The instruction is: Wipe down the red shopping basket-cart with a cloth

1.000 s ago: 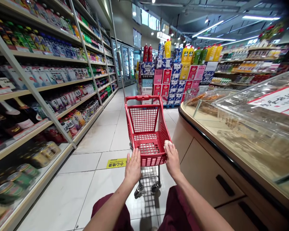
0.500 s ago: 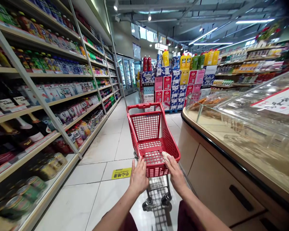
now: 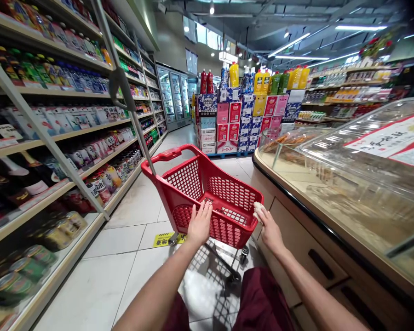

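Note:
A small red shopping cart (image 3: 193,181) stands on the tiled aisle floor, turned at an angle with its handle end toward the left. My left hand (image 3: 199,224) lies with fingers spread on the cart's near rim. My right hand (image 3: 269,227) is at the cart's right corner, its fingers closed on a small whitish cloth (image 3: 257,209) pressed against the rim. The basket looks empty inside.
Shelves of bottles, cans and packets (image 3: 55,138) run along the left. A counter with clear plastic covers (image 3: 348,170) curves along the right, drawers below. Stacked boxes topped with bottles (image 3: 248,115) stand ahead, and fridges (image 3: 174,96) at the aisle's far end.
The cart has swung round to the left, so it now sits diagonally. Both hands stayed on its near rim, the right one still with the cloth.

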`<state>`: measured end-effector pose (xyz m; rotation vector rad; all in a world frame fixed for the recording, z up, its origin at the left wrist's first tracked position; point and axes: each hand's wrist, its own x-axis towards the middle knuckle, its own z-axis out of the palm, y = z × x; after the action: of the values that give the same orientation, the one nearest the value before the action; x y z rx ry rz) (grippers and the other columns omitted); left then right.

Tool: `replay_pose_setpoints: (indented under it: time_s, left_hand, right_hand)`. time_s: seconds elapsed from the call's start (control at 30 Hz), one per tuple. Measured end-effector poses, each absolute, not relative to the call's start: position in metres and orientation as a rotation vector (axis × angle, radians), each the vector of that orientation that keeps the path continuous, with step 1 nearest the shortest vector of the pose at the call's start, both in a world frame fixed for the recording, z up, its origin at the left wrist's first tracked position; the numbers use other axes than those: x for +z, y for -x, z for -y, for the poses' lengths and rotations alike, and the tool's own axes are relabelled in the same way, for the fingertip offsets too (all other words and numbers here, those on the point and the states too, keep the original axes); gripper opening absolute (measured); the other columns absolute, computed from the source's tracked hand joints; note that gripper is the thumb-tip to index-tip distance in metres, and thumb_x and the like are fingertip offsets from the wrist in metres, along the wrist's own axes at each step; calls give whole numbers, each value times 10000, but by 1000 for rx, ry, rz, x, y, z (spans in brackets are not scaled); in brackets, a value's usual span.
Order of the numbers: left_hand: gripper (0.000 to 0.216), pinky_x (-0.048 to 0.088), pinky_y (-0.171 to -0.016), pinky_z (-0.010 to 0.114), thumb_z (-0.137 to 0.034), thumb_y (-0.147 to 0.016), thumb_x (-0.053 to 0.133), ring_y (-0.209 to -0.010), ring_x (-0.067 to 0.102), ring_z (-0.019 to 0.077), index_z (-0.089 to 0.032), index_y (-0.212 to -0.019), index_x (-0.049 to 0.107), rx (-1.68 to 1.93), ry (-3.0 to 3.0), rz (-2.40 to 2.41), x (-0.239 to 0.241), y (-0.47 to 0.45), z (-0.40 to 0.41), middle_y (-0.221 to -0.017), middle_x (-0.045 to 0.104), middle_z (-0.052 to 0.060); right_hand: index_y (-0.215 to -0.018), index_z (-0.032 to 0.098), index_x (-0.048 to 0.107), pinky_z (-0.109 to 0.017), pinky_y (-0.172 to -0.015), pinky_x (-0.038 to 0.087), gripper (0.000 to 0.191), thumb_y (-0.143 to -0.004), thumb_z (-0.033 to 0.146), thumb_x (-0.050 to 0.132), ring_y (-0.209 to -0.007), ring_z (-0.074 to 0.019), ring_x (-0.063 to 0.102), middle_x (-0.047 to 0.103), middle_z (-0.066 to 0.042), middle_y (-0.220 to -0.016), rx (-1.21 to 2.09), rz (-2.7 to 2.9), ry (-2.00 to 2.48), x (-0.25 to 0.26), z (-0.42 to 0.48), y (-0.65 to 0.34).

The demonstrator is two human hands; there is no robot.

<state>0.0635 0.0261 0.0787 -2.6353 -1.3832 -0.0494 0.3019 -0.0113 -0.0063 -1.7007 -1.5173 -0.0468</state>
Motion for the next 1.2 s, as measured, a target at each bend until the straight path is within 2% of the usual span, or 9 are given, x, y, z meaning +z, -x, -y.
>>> replay_pose_setpoints:
  time_s: [0.13, 0.3, 0.5, 0.6, 0.73, 0.87, 1.0, 1.1, 1.2]
  left_hand:
    - [713, 57, -1079, 489, -209, -720, 399, -1355, 43, 248, -64, -1379, 169, -164, 2621, 1279, 73, -51, -29, -1470, 146, 125]
    - [724, 42, -1085, 477, -184, -686, 423, -1356, 54, 232, -112, -1376, 213, -164, 2563, 1305, 79, -34, -32, -1466, 189, 87]
    - [697, 5, -1078, 522, -254, -710, 434, -1355, -2, 264, -106, -1366, 250, -185, 2494, 1384, 80, -22, -31, -1469, 177, 81]
    - [699, 16, -1080, 518, -259, -708, 433, -1356, 1, 261, -96, -1364, 255, -205, 2488, 1409, 76, -31, -25, -1467, 180, 89]
    - [699, 33, -1076, 538, -262, -704, 431, -1354, 29, 280, -88, -1360, 265, -257, 2469, 1451, 74, -42, -23, -1466, 173, 91]
    - [705, 104, -1088, 495, -249, -705, 429, -1353, 78, 259, -85, -1366, 246, -255, 2476, 1387, 79, -37, -22, -1461, 187, 91]
    - [648, 148, -1092, 444, -229, -728, 421, -1344, 141, 251, -67, -1344, 300, -281, 2351, 1421, 81, -26, -23, -1438, 255, 117]
    - [617, 158, -1088, 455, -233, -744, 412, -1337, 170, 257, -74, -1334, 326, -250, 2323, 1413, 80, -22, -25, -1421, 294, 127]
    - [616, 172, -1084, 450, -219, -747, 403, -1337, 173, 246, -91, -1343, 312, -215, 2347, 1391, 80, -20, -27, -1425, 287, 112]
  right_hand:
    - [-1315, 252, 390, -395, -1087, 264, 713, -662, -17, 297, -1297, -153, 286, 374, 19, -1384, -120, 1491, 1580, -9, 31, -263]
    - [-1249, 235, 484, -442, -1054, 310, 624, -702, -1, 297, -1269, -182, 337, 477, -17, -1304, -186, 1478, 1620, -1, 13, -264]
    - [-1302, 228, 413, -439, -1074, 261, 686, -692, -46, 261, -1293, -157, 288, 436, -26, -1342, -153, 1643, 1445, 11, -19, -232]
    - [-1289, 241, 428, -448, -1063, 276, 631, -738, -20, 266, -1280, -154, 310, 471, -25, -1314, -163, 1573, 1443, 14, -28, -232]
    - [-1306, 200, 404, -420, -1056, 298, 547, -808, 31, 256, -1285, -148, 298, 446, -59, -1334, -149, 1542, 1422, 20, -33, -227]
    - [-1315, 238, 386, -381, -1064, 292, 502, -852, 87, 268, -1270, -129, 325, 439, -26, -1343, -130, 1689, 1310, 27, -40, -224]
    - [-1311, 221, 394, -414, -1055, 299, 505, -847, 81, 250, -1253, -150, 355, 462, -52, -1321, -221, 1453, 1400, 25, -49, -228]
    - [-1294, 267, 414, -388, -1045, 326, 535, -829, 49, 264, -1252, -130, 357, 472, -22, -1315, -195, 1633, 1289, 21, -53, -219]
    - [-1293, 280, 412, -379, -1022, 362, 499, -849, 90, 287, -1224, -127, 396, 492, -16, -1294, -150, 1669, 1263, 23, -55, -217]
